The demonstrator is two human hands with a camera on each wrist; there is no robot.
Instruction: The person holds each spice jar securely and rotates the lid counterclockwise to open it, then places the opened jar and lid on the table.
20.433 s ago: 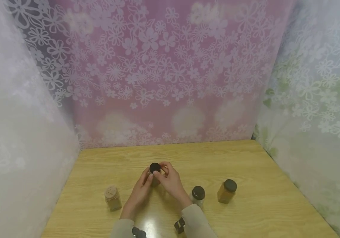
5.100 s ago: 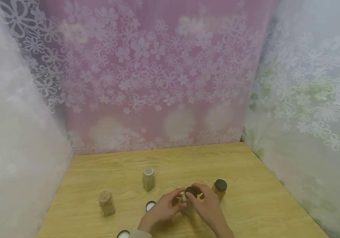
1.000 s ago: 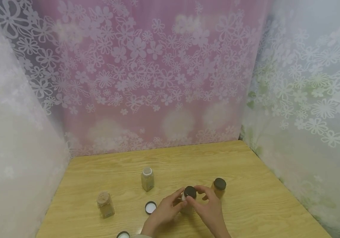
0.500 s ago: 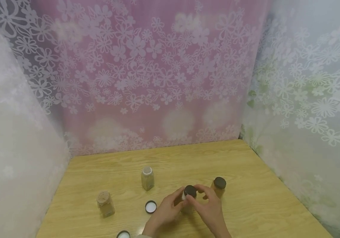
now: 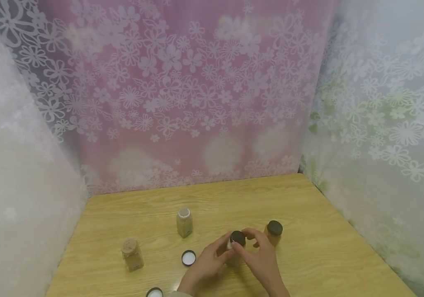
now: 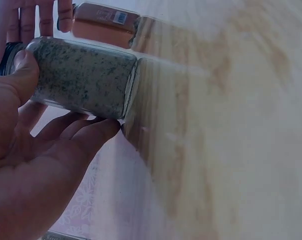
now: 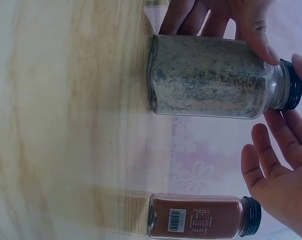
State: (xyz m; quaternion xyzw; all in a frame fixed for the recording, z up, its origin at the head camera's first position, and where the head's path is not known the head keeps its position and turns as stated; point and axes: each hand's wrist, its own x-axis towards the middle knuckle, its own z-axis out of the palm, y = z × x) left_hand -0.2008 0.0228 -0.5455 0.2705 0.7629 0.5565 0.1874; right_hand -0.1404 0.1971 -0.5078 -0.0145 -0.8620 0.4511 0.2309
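A clear glass seasoning jar (image 7: 206, 77) with grey-white, dark-flecked contents stands upright on the table, its black screw lid (image 5: 238, 238) on top. My left hand (image 5: 208, 260) grips the jar from its left, thumb by the neck and fingers along the glass in the left wrist view. From the right, my right hand (image 5: 262, 258) pinches the lid's rim between thumb and fingers. Just beyond that hand stands a jar of orange-brown powder (image 7: 196, 217) with a black lid, apart from the held jar.
A lidless jar (image 5: 184, 223) with a white rim stands at the back middle. Left of it is a cork-topped jar (image 5: 133, 255). One black lid (image 5: 188, 258) lies white inside up beside my left hand; another upturned lid (image 5: 154, 293) is at the near edge of the view.
Some 20 seconds ago both hands were on the back-middle jar, then lidded; it now stands lidless. Two upturned lids have appeared on the table. Over the last second the hands barely moved.
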